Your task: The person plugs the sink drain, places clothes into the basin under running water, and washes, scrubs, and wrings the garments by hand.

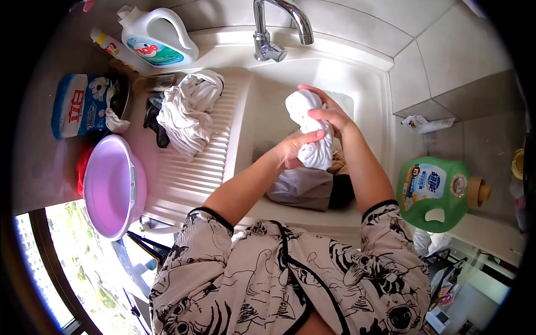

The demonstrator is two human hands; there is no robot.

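Over the sink [368, 100] I hold a bunched, twisted white cloth garment [315, 153] between both hands. My left hand [293, 148] is closed round its lower part, thumb on top. My right hand [334, 111] grips the upper part, the thumb lying across it. Below the hands, in the basin, lie a grey cloth [301, 187], a black cloth [341, 192] and a bit of brown cloth [338, 162]. On the ribbed washboard [215, 151] to the left rests a heap of white laundry [192, 114], with a dark cloth [155, 120] beside it.
A chrome faucet [268, 33] stands behind the basin. Left are a white detergent bottle [159, 42], a blue detergent bag [81, 106] and a pink-purple basin [111, 190]. A green detergent bottle [430, 192] lies at the right edge, with a small torn packet [427, 124] behind it.
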